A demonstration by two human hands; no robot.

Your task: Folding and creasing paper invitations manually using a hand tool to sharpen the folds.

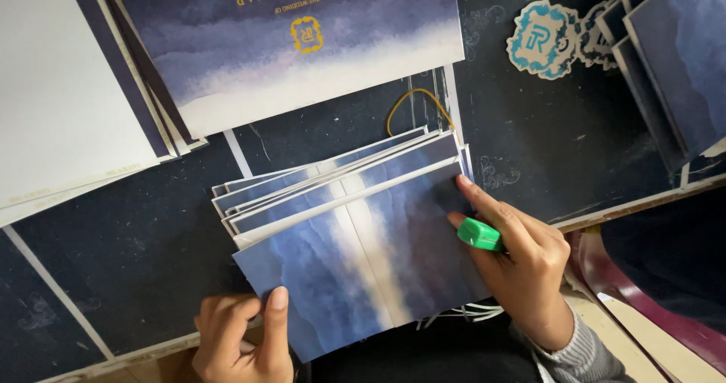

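Observation:
A fanned stack of blue and white watercolour cards (355, 224) lies on the dark table in the middle of the view. My left hand (242, 338) pinches the near left corner of the top card, thumb on top. My right hand (522, 258) rests its forefinger on the right edge of the stack and holds a small green cap-shaped object (479, 235), perhaps a glue stick, between thumb and fingers.
A large blue and white printed card (295, 43) lies on white sheets (60, 103) at the top left. A yellow rubber band (416, 103) sits behind the stack. Ornate cut-out emblems (541, 39) and more blue cards (673, 58) are at the top right. A maroon chair edge (628, 285) shows at the right.

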